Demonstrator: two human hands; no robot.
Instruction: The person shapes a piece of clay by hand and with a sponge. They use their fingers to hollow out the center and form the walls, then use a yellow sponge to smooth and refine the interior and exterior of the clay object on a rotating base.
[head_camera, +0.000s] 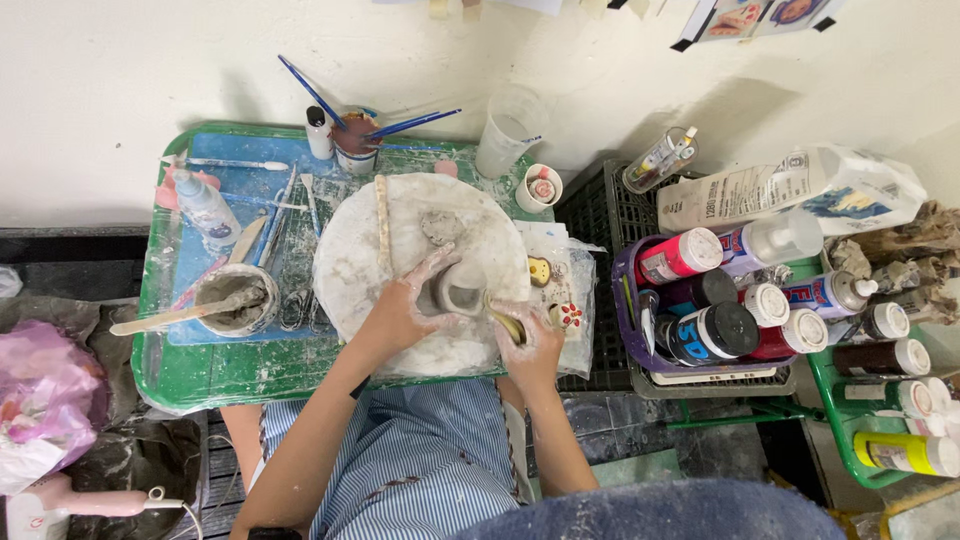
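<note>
Both hands, left hand (400, 312) and right hand (528, 340), grip clay cup (455, 290) beside purple paint-bottle crate (632, 300).

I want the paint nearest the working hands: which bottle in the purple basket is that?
The dark bottle with the black cap, at the purple basket's front left. It lies closest to the right hand; the pink and white-capped ones sit farther back.

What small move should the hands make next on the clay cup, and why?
Probably press the tool gently along the cup's right wall. The left hand already wraps and steadies the cup on the round board, and the right hand holds a yellowish tool with its tip at that wall.
</note>
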